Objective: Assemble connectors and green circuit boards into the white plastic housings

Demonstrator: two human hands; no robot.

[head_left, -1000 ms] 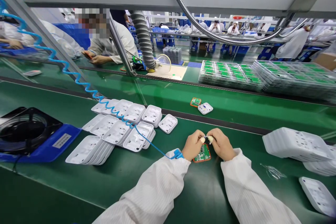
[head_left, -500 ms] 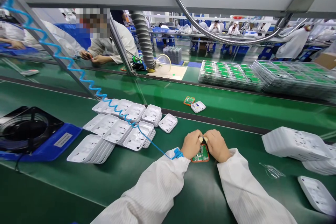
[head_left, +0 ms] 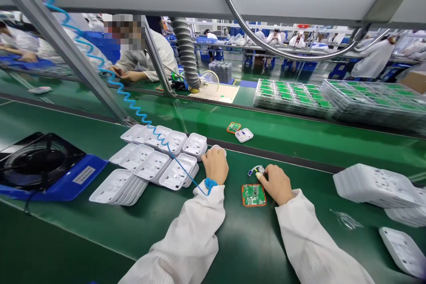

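My left hand (head_left: pixel 216 165) lies over a single white plastic shell at the right end of the stacks of white shells (head_left: pixel 156 164); its fingers curl down onto that shell, which is mostly hidden. A blue coiled strap runs from my left wrist up to the frame. My right hand (head_left: pixel 275 182) pinches a small wired part with a blue end (head_left: pixel 254 171) just above the green mat. A green circuit board in an orange frame (head_left: pixel 254 195) lies flat between my hands, touched by neither.
A second orange-framed board (head_left: pixel 233 127) and a white shell (head_left: pixel 244 135) ride the belt beyond. A black fan on a blue base (head_left: pixel 43 166) sits left. More white shells (head_left: pixel 376 182) pile at right. Trays of green boards (head_left: pixel 293 95) stand across the belt, where another person works.
My left hand has left the small part and moved left to the single white shell. My right hand keeps the wired part. The pair on the belt has drifted left.
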